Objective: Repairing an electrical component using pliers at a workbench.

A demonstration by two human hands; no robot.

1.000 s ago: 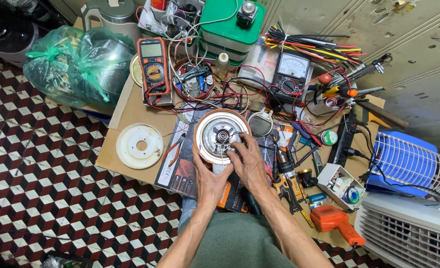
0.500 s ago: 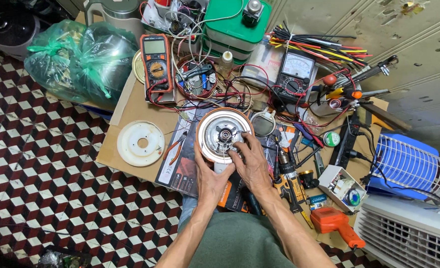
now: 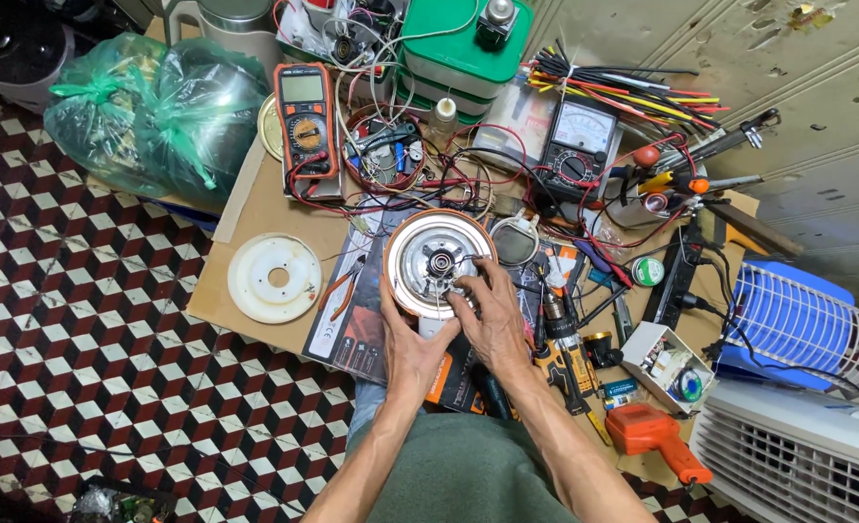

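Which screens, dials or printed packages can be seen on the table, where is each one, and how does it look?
Digital meter: far left of table, upright orange-and-black box, small grey screen on top.
Dial meter: far right, black box, white needle face.
Printed sheet: flat, dark, under the round motor that both hands hold.

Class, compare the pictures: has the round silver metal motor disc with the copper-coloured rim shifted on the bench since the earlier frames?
No. The round silver metal motor disc with the copper-coloured rim keeps its place just right of the white plastic disc and below the orange multimeter.

Cardboard sheet [image 3: 255, 208] on checkered floor [image 3: 91, 387] carries tools.
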